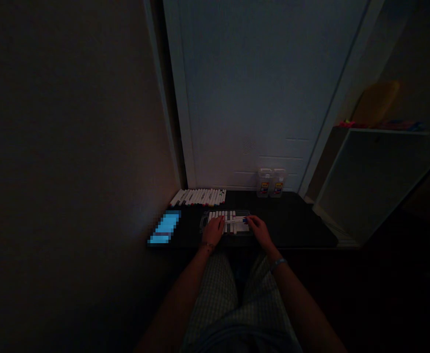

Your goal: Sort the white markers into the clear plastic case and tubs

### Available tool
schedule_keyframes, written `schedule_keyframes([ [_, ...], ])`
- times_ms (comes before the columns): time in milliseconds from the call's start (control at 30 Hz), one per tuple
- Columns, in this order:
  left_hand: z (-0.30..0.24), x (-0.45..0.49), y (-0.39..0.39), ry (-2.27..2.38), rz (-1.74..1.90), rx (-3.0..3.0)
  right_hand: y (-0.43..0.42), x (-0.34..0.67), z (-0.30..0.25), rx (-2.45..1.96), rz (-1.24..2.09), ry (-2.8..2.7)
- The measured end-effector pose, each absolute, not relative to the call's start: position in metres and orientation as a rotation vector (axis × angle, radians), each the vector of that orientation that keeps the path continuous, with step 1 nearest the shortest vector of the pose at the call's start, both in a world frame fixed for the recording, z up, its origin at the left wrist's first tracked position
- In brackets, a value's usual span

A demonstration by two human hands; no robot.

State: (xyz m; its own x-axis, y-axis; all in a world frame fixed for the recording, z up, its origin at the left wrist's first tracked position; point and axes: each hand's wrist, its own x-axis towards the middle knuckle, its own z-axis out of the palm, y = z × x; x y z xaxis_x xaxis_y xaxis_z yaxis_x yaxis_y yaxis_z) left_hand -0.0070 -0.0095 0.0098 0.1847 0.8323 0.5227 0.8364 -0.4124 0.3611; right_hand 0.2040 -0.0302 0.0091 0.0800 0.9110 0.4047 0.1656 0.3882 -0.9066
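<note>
My right grip (259, 229) pinches a marker (235, 221) lying across the tray (203, 223); the left grip (214, 230) I cannot tell. In this dimness it may slip, scattering the row (220, 215).

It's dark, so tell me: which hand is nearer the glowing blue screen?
Left. The left hand rests just right of the screen; the right hand is farther right, across the marker tray.

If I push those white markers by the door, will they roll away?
The markers look slim and straight, so probably stiff and light. They lie flat, packed side by side on the dark mat, so a sideways push might roll them, though neighbours could slow each other.
</note>
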Motion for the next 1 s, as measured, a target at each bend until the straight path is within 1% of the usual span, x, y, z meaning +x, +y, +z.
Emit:
schedule_keyframes([
  [567, 0.0178, -0.0047, -0.0159, -1.778, -0.964, -2.405, -0.0305, 0.2045, 0.0099, -1.06, 0.748, -1.392],
  [1000, 0.0159, -0.0058, -0.0143, -1.779, -0.992, -2.445, -0.0325, 0.2031, 0.012, -1.122, 0.717, -1.409],
])
